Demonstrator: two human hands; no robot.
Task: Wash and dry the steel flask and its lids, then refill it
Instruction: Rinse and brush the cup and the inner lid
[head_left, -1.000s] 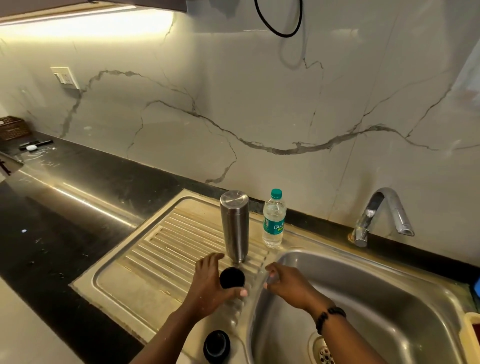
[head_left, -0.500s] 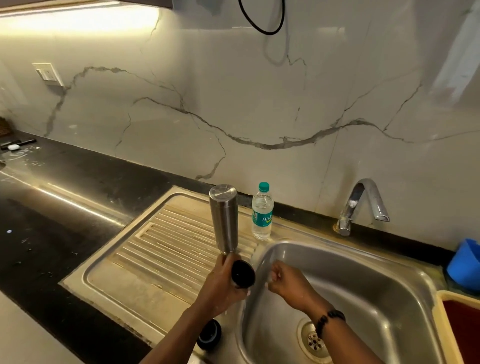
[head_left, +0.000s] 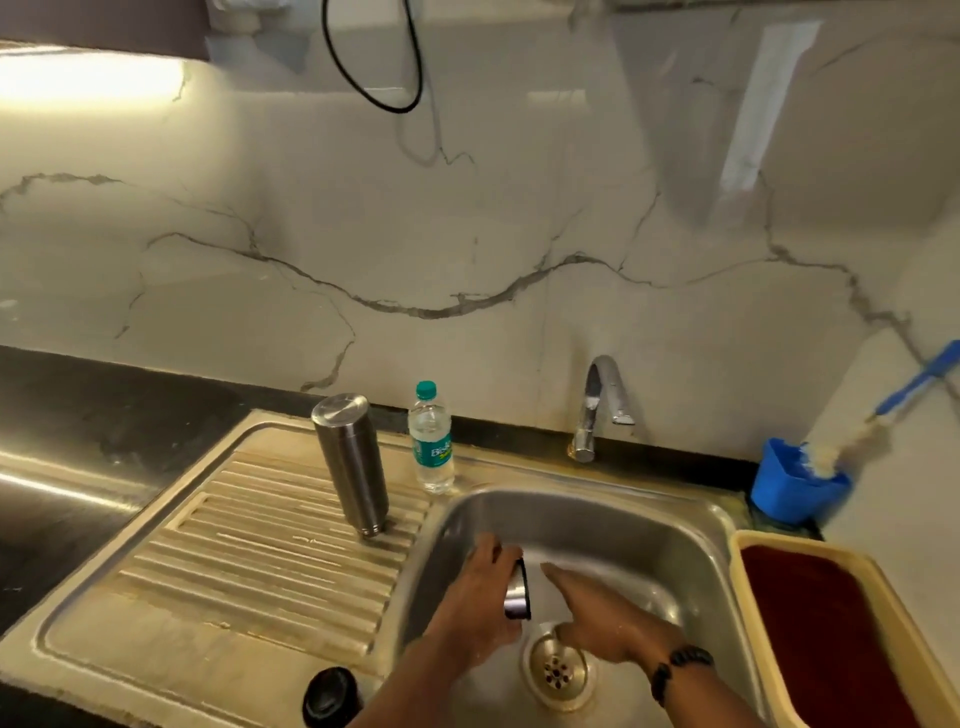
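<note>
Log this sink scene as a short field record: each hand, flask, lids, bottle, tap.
left hand: grips the steel lid over the sink basin
right hand: fingers straight, beside the lid, holds nothing
steel flask: upside down on the drainboard, tilted
black lid: on the drainboard's near edge
water bottle: upright, green cap on, beside the flask
tap: no water seen running
</note>
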